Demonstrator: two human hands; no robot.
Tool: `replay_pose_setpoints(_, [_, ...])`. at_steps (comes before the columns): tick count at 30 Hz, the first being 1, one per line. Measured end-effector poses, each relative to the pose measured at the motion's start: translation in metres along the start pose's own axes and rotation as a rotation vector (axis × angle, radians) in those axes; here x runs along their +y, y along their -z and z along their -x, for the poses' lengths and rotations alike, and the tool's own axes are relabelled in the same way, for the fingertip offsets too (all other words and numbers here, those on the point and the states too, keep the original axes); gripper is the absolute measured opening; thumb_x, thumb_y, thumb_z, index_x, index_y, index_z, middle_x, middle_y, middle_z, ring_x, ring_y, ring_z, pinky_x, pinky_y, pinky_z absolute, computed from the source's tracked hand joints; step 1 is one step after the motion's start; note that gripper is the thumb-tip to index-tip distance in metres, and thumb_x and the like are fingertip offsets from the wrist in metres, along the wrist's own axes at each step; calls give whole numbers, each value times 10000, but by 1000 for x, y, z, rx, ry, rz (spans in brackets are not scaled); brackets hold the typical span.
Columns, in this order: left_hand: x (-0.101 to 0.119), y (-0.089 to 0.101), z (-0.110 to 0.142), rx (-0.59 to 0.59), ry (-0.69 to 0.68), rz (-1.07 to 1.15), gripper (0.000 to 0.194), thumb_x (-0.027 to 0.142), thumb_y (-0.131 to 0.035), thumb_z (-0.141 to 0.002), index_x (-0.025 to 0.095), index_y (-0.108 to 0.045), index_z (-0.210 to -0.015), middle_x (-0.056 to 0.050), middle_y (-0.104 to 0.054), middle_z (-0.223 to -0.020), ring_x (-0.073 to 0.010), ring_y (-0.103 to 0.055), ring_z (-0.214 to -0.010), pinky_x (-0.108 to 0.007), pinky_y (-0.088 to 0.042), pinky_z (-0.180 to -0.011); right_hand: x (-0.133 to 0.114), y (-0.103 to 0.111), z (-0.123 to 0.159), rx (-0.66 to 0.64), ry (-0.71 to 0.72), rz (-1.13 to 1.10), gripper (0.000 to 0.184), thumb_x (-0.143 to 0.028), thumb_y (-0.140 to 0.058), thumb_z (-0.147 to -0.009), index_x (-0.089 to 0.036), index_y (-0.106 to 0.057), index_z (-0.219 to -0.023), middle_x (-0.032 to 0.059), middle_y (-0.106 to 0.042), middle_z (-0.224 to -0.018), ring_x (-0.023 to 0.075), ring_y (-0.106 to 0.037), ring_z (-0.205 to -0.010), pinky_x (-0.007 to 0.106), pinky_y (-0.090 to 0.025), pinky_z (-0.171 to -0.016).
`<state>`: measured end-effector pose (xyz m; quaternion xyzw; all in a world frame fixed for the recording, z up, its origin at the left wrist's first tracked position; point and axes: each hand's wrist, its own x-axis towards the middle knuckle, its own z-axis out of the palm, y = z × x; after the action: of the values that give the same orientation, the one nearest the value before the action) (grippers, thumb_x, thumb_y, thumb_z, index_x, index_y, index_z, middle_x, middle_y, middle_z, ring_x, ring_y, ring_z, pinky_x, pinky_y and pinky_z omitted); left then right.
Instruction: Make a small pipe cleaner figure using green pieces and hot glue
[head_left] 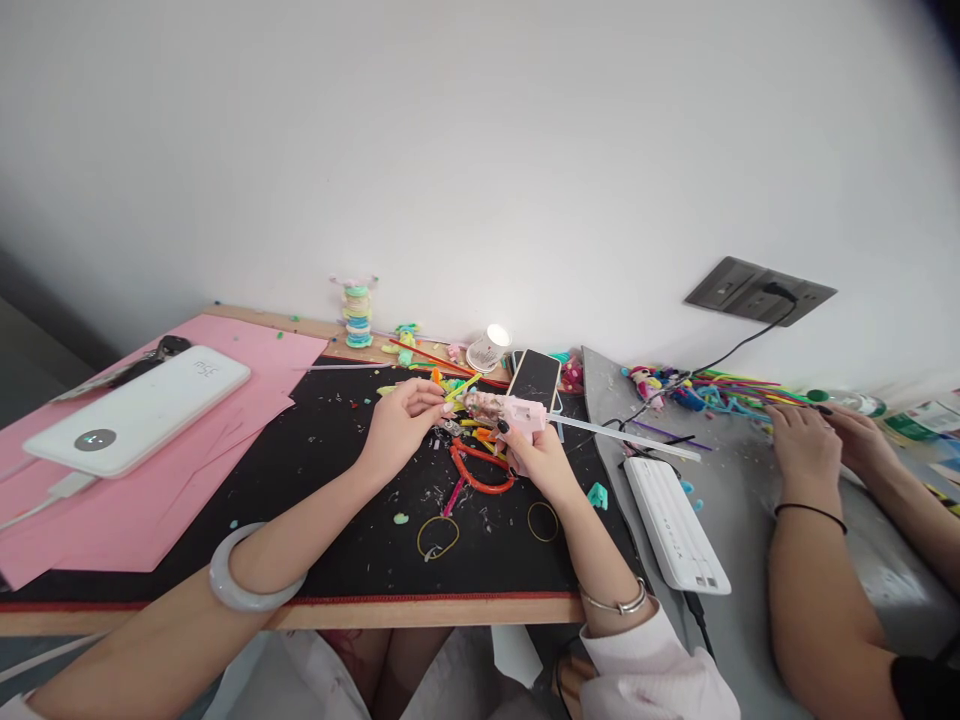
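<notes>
Over black mat [300, 520], right hand [536, 455] grips glue gun [517, 412]

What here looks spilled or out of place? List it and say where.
Small coloured scraps and pale shavings lie scattered over the black mat around the left hand and the right hand, which grips a pink glue gun. Nothing looks broken.

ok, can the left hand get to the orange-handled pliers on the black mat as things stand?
Probably yes. The left hand hovers just left of the orange-handled pliers on the black mat, with only small scraps between. It pinches a yellow piece, so its fingers aren't free.
</notes>
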<state>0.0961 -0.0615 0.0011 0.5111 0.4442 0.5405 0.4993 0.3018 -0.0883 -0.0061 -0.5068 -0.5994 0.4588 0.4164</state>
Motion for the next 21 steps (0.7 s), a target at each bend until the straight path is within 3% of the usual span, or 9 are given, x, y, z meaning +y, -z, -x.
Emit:
replay_pose_setpoints(8, [1,2,0,1,-3,6,215,239,-691,-667,155,-576,-828,-25,-637,-758,-168,-649,-742,-298,-552,-675,-3,-1,1,16,-11,8,349,-487,-538,-802,-156,-564,-693,-28,-471,-442,81,-387,-373,205,-303,-376])
replay_pose_setpoints(21, [4,1,0,20,-1,1,249,286,-712,-660,157,-574,-822,-27,-638,-754,-175,-647,-739,-307,-545,-677,-1,0,-1,54,-30,-7,333,-456,-536,-807,-142,-569,-701,8,-555,-537,68,-390,-378,201,-281,-371])
